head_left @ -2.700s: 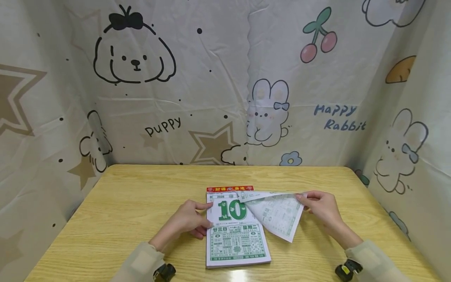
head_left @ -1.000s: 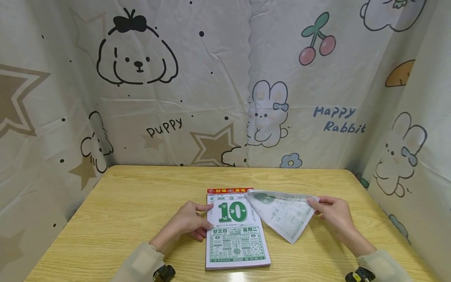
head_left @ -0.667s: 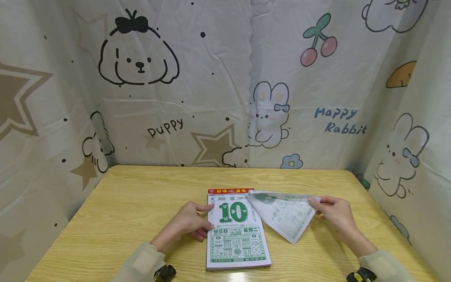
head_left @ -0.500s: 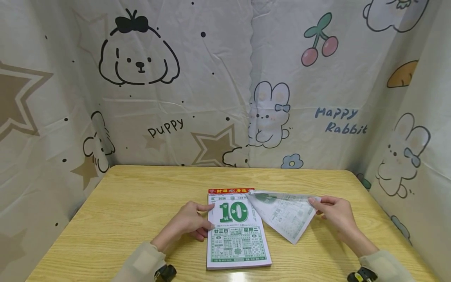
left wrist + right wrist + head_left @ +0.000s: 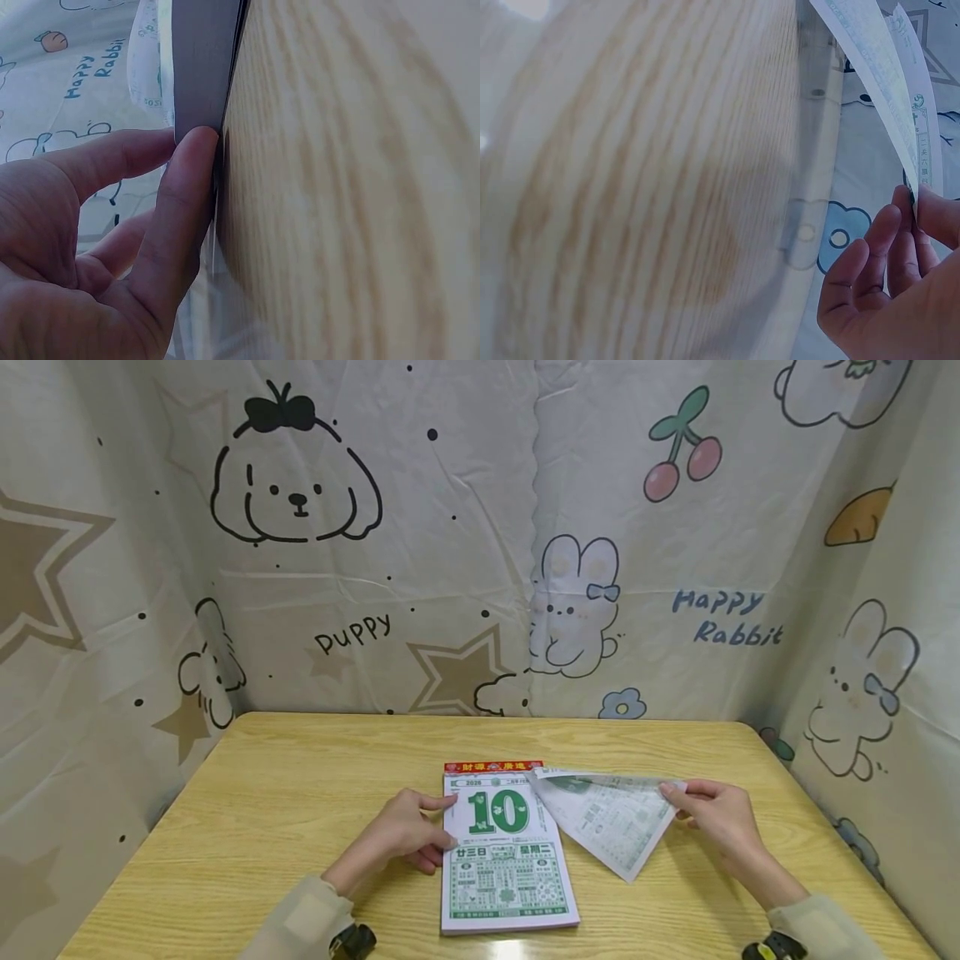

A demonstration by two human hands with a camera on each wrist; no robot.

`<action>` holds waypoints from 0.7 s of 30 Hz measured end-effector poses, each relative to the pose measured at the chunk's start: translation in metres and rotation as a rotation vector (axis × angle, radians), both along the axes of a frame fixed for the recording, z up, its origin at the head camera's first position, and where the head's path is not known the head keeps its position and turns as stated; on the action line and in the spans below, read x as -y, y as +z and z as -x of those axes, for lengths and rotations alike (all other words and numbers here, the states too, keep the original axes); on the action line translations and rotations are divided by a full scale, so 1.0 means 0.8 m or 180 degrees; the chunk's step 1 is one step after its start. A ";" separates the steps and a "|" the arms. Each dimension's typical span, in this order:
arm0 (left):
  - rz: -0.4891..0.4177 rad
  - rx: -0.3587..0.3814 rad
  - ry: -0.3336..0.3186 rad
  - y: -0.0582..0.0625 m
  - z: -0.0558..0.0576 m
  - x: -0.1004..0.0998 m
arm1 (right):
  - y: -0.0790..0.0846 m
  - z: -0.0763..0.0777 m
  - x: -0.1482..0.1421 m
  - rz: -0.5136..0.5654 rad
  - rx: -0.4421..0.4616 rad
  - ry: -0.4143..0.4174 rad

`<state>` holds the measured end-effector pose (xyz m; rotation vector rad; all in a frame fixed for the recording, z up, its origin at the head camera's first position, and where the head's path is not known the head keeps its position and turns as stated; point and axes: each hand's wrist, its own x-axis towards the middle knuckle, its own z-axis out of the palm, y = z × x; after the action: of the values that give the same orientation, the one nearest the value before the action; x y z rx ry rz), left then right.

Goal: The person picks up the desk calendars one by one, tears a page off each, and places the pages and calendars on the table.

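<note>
A tear-off calendar [image 5: 506, 881] with a red header and a large green 10 lies on the table. My left hand [image 5: 411, 827] rests at its left side. In the left wrist view, the thumb [image 5: 191, 176] presses the pad's thick side and another finger touches its upper edge. My right hand [image 5: 716, 814] pinches the outer corner of a thin calendar page [image 5: 607, 818] between thumb and fingers. This page is folded over and slants from the pad's upper right, its printed back showing. Whether its inner end is still attached I cannot tell.
The wooden table [image 5: 315, 777] has rounded back corners. A cartoon-printed curtain [image 5: 450, 568] surrounds it at the back and sides. Each wrist wears a black device, with the right one [image 5: 772, 946] at the lower edge of view.
My right hand has drawn the page rightward since the oldest frame, uncovering more of the pad's upper right. In the last second it has barely moved. My left hand stays at the pad's side.
</note>
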<state>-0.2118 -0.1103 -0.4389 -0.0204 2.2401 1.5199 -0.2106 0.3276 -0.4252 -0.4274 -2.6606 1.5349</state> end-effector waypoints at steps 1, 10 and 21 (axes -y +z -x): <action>0.0006 -0.0004 0.0001 0.000 0.000 0.000 | 0.000 0.000 0.000 0.0003 -0.0003 -0.0001; 0.0035 0.0012 0.0006 -0.001 0.001 0.000 | -0.002 0.001 -0.002 0.0048 0.0024 -0.0036; 0.0027 0.0008 -0.0035 0.000 0.001 0.001 | -0.003 0.001 -0.004 0.0100 0.0024 -0.0045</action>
<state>-0.2126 -0.1112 -0.4391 -0.0124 2.2412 1.5040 -0.2111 0.3311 -0.4278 -0.4533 -2.6363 1.5763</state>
